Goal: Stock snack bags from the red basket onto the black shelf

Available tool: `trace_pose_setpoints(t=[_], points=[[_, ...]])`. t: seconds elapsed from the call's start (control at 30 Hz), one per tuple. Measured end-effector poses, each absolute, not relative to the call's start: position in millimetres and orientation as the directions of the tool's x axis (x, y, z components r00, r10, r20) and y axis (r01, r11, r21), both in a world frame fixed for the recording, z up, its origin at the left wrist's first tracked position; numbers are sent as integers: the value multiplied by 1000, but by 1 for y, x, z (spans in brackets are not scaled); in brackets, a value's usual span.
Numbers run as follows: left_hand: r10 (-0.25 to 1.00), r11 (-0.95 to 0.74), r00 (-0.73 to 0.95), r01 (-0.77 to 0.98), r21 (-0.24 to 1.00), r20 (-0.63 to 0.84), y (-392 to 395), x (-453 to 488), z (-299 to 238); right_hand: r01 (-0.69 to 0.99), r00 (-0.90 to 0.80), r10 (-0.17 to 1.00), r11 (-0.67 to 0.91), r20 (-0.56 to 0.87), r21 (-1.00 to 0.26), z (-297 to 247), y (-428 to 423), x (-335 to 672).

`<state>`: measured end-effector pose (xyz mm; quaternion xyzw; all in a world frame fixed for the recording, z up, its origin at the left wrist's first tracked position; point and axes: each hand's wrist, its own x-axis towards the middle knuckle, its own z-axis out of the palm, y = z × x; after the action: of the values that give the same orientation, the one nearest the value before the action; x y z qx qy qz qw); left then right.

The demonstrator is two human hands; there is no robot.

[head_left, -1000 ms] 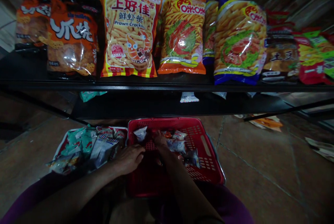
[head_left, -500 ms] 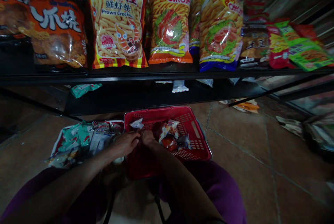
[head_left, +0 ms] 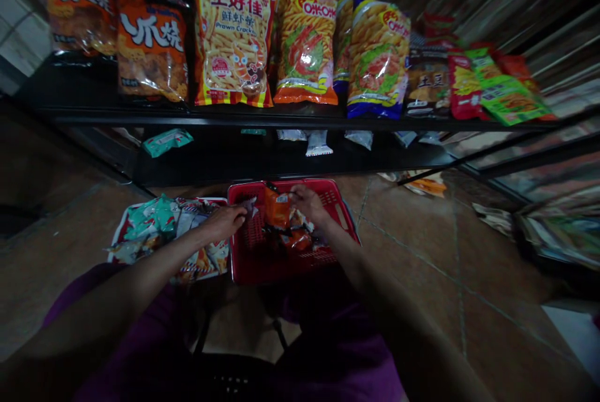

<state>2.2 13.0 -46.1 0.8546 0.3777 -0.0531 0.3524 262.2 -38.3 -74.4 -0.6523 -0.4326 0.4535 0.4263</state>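
My left hand (head_left: 227, 222) reaches over the left rim of a red plastic basket (head_left: 344, 217). Its fingers are curled, and the fingertips meet a small silvery snack packet (head_left: 252, 207) near the basket's back left corner. My right hand (head_left: 310, 203) is inside the same basket, its fingers closed on the upper right edge of an orange snack packet (head_left: 277, 209), which stands up there. Beneath and beside it lie more small packets, among them a shiny reddish-orange one (head_left: 297, 239). The basket is dim, and the grip of my left fingertips is partly hidden.
Left of the basket stands a second container (head_left: 112, 242) full of packets, with a green bag (head_left: 152, 217) on top. Behind both is a black shelf rack (head_left: 225, 115) bearing prawn cracker bags (head_left: 234, 45) and other snacks. Magazines (head_left: 562, 233) are stacked at right.
My hands were together in the basket; now they are apart. The right one has moved right and back, and an orange packet has come up in it. The view has shifted.
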Motion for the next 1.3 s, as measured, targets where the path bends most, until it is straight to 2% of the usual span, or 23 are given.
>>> trace_pose_setpoints(t=[0.07, 0.17, 0.23, 0.33, 0.43, 0.6, 0.77, 1.03, 1.3], points=[[645, -430, 687, 688, 585, -334, 11, 3, -42, 13, 290, 933, -228, -214, -974, -53, -42, 269], [716, -303, 620, 689, 658, -319, 8, 4, -36, -224, 319, 899, -237, -301, -945, -30, -48, 266], [758, -192, 573, 654, 731, -313, 7, 3, -35, -280, 308, 883, -272, -354, -921, -22, -49, 260], [776, -19, 538, 541, 841, -328, 6, 0, -35, -290, 265, 889, -296, -373, -910, -16, -45, 248], [760, 122, 536, 437, 891, -367, 5, -3, -34, -297, 220, 902, -300, -370, -907, -13, -36, 238], [709, 242, 599, 289, 926, -372, 1, -7, -20, -338, 146, 912, -318, -383, -886, -15, -22, 224], [670, 361, 620, 211, 909, -409, 0, -11, -13, -342, 113, 917, -326, -383, -881, -16, -16, 215], [667, 409, 634, 127, 903, -392, -3, -10, -22, -311, 121, 924, -312, -363, -898, -6, -18, 212], [690, 456, 584, 109, 883, -428, -7, -8, -4, -334, 209, 904, -293, -373, -896, -8, -19, 215]])
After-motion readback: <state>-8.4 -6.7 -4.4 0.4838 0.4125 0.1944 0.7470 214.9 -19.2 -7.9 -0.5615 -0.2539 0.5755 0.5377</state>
